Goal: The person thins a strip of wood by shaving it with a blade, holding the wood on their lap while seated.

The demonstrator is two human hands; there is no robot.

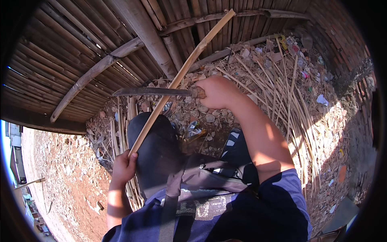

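My left hand (123,167) is closed round the lower end of a long pale bamboo strip (200,47). The strip slants up and to the right, past my dark-clad knee, its far end free in front of the slatted wall. In my right hand (217,92) I grip the wooden handle of a machete (153,91). Its dark blade points left and crosses the strip around the middle. The strip appears to pass over or against the blade; whether the edge has bitten into it I cannot tell.
Many split bamboo strips (296,117) lie heaped on the littered ground to my right, with more strips (119,125) beside my left leg. Ahead rises a bamboo-slat wall (84,48) with thick poles. A brick wall (342,44) stands at the far right. Sunlit dirt (64,169) stretches left.
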